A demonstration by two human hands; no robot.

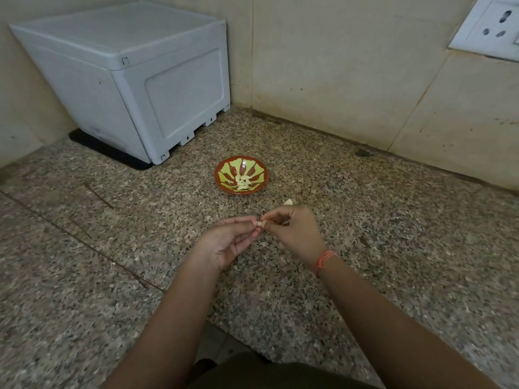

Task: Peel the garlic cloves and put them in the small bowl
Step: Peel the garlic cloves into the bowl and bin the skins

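A small red and green bowl (224,168) stands on the speckled granite counter (393,234), with several peeled garlic cloves (243,182) lying in it. Just in front of the bowl, above the counter, my left hand (229,240) and my right hand (295,231) meet at the fingertips. Both pinch one small garlic clove (260,224) between them, the left from the left side, the right from the right. Most of the clove is hidden by the fingers. A pale scrap of garlic or skin (289,202) lies on the counter behind my right hand.
A white plastic box (134,88) sits on a black mat (112,151) in the far left corner. Beige tiled walls (337,80) bound the counter at the back and right. A wall socket (494,26) is at the upper right. The counter's front edge runs near my body.
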